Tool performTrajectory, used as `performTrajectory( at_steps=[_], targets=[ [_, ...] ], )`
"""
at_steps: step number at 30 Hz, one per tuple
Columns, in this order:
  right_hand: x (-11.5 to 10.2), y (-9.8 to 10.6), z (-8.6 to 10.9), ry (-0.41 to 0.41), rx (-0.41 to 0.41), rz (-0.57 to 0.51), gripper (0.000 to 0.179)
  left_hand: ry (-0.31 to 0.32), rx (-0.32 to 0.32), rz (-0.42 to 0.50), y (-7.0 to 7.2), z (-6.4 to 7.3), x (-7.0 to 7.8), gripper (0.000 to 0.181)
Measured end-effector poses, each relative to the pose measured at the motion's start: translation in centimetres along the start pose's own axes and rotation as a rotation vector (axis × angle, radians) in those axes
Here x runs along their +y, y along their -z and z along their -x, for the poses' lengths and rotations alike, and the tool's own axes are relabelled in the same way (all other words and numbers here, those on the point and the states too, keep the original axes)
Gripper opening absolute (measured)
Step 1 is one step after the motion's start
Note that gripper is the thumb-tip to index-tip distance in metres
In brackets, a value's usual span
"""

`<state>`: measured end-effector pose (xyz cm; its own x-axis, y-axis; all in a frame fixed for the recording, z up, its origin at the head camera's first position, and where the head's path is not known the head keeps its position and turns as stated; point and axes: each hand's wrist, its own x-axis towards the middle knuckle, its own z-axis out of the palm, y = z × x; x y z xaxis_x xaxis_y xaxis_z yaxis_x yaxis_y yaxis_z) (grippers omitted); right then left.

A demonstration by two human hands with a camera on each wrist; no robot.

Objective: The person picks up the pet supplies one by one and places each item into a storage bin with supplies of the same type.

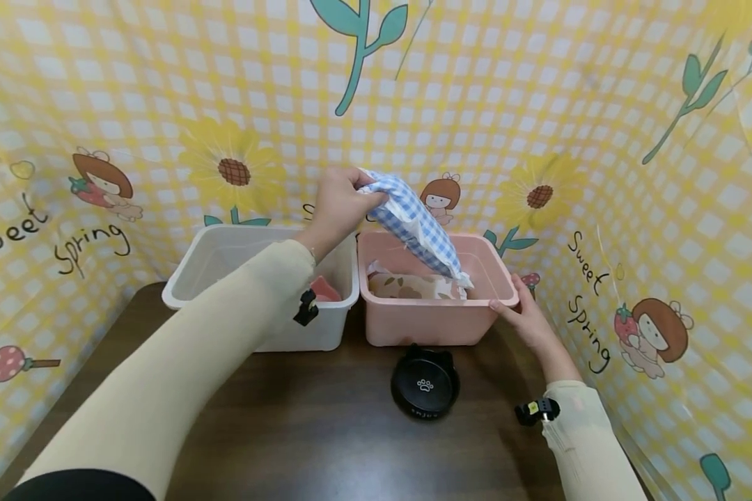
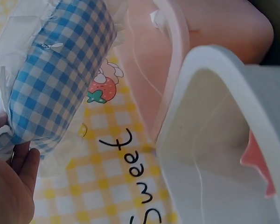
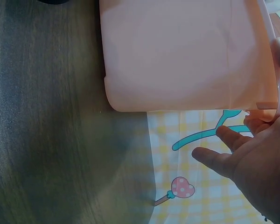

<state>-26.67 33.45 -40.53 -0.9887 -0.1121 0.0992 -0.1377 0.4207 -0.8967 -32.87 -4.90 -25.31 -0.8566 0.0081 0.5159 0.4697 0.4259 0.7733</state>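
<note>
And it's blue-and-white gingham on the long cloth cushion point(image 1: 410, 221)! Solid pink for the rectangular plastic bin point(image 1: 426, 324), white paw print point(image 1: 425, 385) on the round black bowl point(image 1: 426, 401)!

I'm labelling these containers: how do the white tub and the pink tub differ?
The right hand grips the pink tub by its rim; no hand holds the white tub. The pink tub contains a beige patterned bundle, the white tub a pink object. Both are open-topped.

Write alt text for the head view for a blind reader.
A person's left hand holds a blue-checked pillow over a pink bin, while the right hand grips the same bin. A white bin stands to the left, and a black paw-print bowl sits in front on the dark table.
</note>
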Motion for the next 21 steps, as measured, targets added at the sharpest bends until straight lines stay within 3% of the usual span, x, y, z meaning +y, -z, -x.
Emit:
performTrajectory(
  at_steps=[6, 14, 21],
  targets=[
    [-1.5, -0.3, 0.9, -0.017, -0.004, -0.005, 0.09, 0.036, 0.015, 0.036, -1.8, -0.2, -0.6, 0.02],
    [-1.5, -0.4, 0.8, -0.007, -0.006, -0.02, 0.092, 0.048, -0.011, 0.053, -3.6, -0.5, -0.6, 0.018],
    [-0.9, -0.2, 0.4, 0.006, -0.004, -0.056, 0.092, 0.041, -0.027, 0.051, -5.4, 0.0, -0.9, 0.014]
  ],
)
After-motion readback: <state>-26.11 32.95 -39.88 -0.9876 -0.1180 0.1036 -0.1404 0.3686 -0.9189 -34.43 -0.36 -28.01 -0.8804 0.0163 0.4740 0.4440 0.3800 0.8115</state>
